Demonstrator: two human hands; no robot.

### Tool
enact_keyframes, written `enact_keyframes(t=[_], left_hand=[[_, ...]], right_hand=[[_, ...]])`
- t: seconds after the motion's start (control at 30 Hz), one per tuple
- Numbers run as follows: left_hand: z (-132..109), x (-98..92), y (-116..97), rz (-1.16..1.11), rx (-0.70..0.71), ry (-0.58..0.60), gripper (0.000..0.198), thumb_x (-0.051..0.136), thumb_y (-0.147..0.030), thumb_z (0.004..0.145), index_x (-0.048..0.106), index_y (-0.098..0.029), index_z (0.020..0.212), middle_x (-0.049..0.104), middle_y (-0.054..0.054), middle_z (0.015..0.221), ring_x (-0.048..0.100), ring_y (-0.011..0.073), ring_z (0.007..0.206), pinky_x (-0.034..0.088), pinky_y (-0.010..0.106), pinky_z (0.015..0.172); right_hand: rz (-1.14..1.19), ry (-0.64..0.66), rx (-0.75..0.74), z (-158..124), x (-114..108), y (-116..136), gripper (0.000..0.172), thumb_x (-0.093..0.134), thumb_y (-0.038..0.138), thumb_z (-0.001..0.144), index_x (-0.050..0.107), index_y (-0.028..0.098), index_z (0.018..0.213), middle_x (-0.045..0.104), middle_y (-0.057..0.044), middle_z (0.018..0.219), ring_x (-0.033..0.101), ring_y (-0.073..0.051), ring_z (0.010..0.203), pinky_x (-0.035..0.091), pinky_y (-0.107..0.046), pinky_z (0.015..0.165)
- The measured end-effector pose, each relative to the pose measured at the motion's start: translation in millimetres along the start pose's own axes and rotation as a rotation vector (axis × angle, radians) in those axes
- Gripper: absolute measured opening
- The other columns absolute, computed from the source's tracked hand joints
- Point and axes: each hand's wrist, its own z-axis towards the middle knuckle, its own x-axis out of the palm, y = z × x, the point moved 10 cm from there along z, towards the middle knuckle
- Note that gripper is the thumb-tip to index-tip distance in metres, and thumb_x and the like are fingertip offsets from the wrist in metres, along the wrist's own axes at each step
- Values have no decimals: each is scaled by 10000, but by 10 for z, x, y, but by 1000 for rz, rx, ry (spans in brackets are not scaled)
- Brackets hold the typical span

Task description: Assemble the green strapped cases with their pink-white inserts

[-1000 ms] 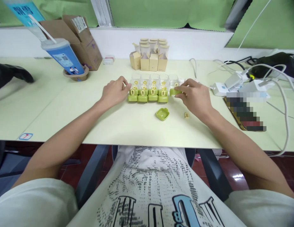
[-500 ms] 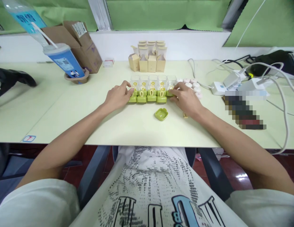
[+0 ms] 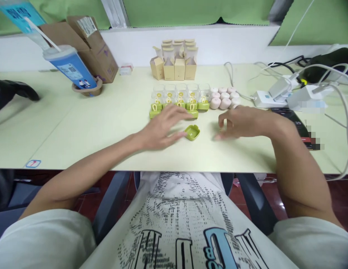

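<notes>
My left hand (image 3: 165,129) is spread low over the table. Its thumb tip meets the left edge of a small green square lid or cup (image 3: 192,133), while its fingers reach across the front of the green-based clear cases (image 3: 192,106). These cases stand in two rows, with yellow loops on their bases, and the hand covers some of the front ones. To the right, my right hand (image 3: 241,121) hovers near the table with bent fingers, thumb and index apart. Its fingertips are blurred, and nothing shows between them. Pale pink round pieces (image 3: 224,103) sit just behind it.
Small open cardboard boxes (image 3: 174,69) stand against the wall. At left are a blue cup (image 3: 71,71) in a holder and a brown carton (image 3: 99,56). White power strips (image 3: 271,98) with cables and a dark flat object (image 3: 294,121) lie at right.
My left hand has left the left end of the cases and moved right and nearer, to the green lid. My right hand has drawn back rightward from the row's right end.
</notes>
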Motion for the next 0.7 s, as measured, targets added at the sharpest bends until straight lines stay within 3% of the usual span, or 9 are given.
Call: enact_keyframes(t=[0.07,0.1,0.17,0.27,0.37,0.5,0.6,0.7], left_hand=[[-20,271,-122,-99,58,138,524,612,-601,1089,594,-327,1536,578,146,1615,523,372,1518,517,636,1226],[-33,356,-141,-140,64,181,505,642,-570,1082,606,-342,1531,562,145,1631,505,375,1539,507,635,1244],[-45,422,-113,-224,41,215,401,676,-481,1079,664,-342,1456,592,142,1568,562,351,1485,534,589,1226],[-36,366,-16,-315,-18,192,273,717,-419,1061,706,-305,1309,666,125,1377,689,294,1256,615,497,1073],[-24,270,45,-381,-76,135,391,829,-394,980,659,-281,1314,726,97,1238,725,262,1099,640,454,967],[-36,197,89,-489,-157,68,512,877,-286,904,626,-268,1351,720,109,1335,731,269,1207,660,458,1035],[-44,178,96,-508,-174,56,506,875,-250,888,622,-264,1326,715,97,1337,721,265,1251,658,458,1075],[-42,158,83,-498,-149,42,524,879,-224,875,616,-258,1327,723,91,1319,729,254,1235,661,436,1062]], right_hand=[[89,145,-60,-15,147,61,270,861,462,875,762,224,957,754,-35,689,719,-256,664,492,-367,648],[139,130,-128,-10,135,147,233,841,446,893,767,233,953,773,-25,719,730,-241,668,506,-360,647],[246,-42,-307,-26,-48,368,234,791,485,948,800,252,931,810,-30,809,750,-230,708,543,-365,665],[485,-336,-521,-176,-368,613,321,752,575,1013,868,275,1005,833,-54,936,762,-217,751,614,-386,701],[633,-494,-674,-328,-476,801,220,826,502,998,898,300,1047,837,-52,1031,783,-207,865,669,-379,777],[517,-632,-860,-437,-368,1076,109,796,334,1042,889,277,1052,846,-58,1108,801,-203,975,672,-374,852],[262,-715,-946,-461,-195,1259,174,697,240,1095,855,238,1024,849,-62,1097,780,-196,922,641,-371,800],[-69,-797,-932,-440,-30,1384,266,603,184,1132,811,218,969,844,-53,1044,737,-204,919,594,-376,760]])
